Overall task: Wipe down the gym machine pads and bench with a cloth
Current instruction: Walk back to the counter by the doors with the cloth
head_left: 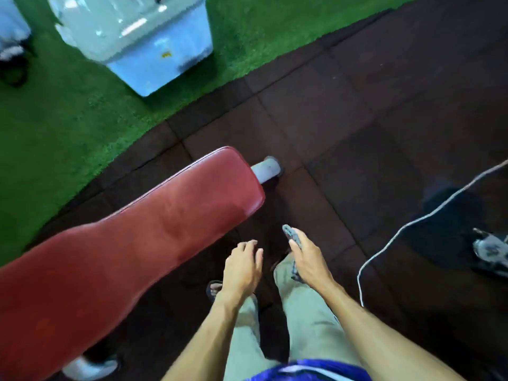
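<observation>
Beside the glossy red bench [132,243], crumpled grey cloth [292,235] pinched in right hand [308,259].

No legible text — only blur

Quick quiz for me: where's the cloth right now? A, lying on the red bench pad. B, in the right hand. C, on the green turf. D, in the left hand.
B: the grey cloth is gripped in the right hand, off to the side of the red bench pad; the left hand is empty.
</observation>
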{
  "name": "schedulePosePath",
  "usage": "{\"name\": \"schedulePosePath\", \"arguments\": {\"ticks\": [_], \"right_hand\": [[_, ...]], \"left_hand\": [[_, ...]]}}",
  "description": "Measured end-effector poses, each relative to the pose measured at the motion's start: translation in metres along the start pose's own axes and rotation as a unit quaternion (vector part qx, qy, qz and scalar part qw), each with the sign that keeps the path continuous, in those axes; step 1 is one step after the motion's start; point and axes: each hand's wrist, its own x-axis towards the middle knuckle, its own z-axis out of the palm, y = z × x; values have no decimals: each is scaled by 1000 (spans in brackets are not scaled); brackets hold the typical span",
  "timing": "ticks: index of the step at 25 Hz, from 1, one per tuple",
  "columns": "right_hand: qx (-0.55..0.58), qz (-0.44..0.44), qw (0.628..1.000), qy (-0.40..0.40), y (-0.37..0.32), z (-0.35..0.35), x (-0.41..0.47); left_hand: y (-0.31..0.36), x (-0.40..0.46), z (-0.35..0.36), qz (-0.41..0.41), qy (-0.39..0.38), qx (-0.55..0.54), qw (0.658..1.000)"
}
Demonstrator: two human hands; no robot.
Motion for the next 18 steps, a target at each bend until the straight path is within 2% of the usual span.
{"name": "schedulePosePath", "arguments": {"ticks": [3,6,10,18], "right_hand": [[70,17,996,43,4,-69,-33],[118,30,987,102,17,-149,-30],[169,43,967,187,21,-254,2],[238,75,930,271,4,-468,119]], "left_hand": [[71,7,-4,35,-29,22,999],[166,39,-11,84,-67,36,994],[298,90,-25,161,-97,55,981],[536,235,-57,253,-132,83,955]]}}
